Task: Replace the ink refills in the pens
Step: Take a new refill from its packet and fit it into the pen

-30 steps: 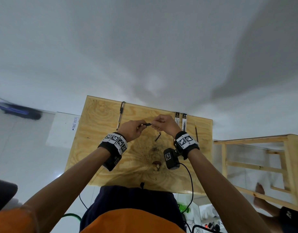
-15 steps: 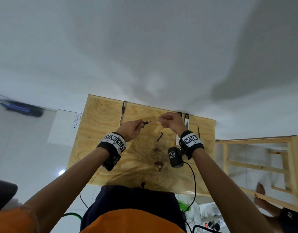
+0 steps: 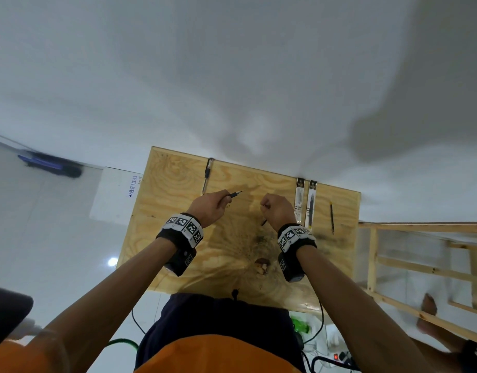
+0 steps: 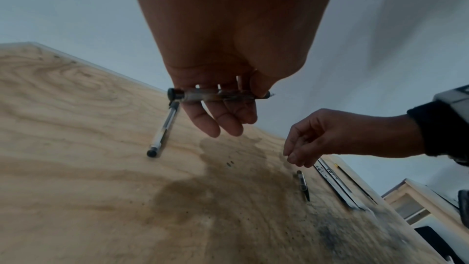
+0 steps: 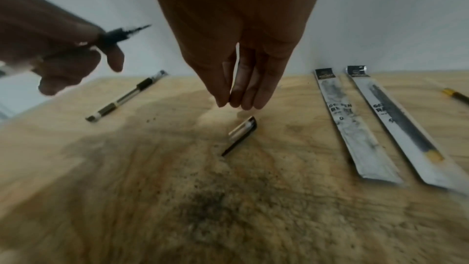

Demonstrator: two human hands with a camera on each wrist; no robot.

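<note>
While my left hand point(image 4: 228, 91) pinches the clear pen point(image 4: 215, 95) level above the plywood table point(image 3: 178, 238), its tip pointing toward my other hand, my right hand point(image 5: 238, 79) hangs with straight fingers pressed together, holding nothing, just over the small cap point(image 5: 242, 131) that lies on the wood. The risk, as I judge it, is that cap: it is short and rounded, and a clumsy pinch could send it rolling toward the refill packets point(image 5: 355, 127) or off the edge. The pen sits only between thumb and fingertips, so it could twist or drop if I look away — and an uncovered tip might mark my skin. A second pen point(image 4: 162, 129) lies near the far edge, a loose refill point(image 3: 331, 218) at the far right. I cannot tell whether the held pen already carries the new refill — the barrel is blurred behind my fingers — and the packets' print is too smeared to read.
</note>
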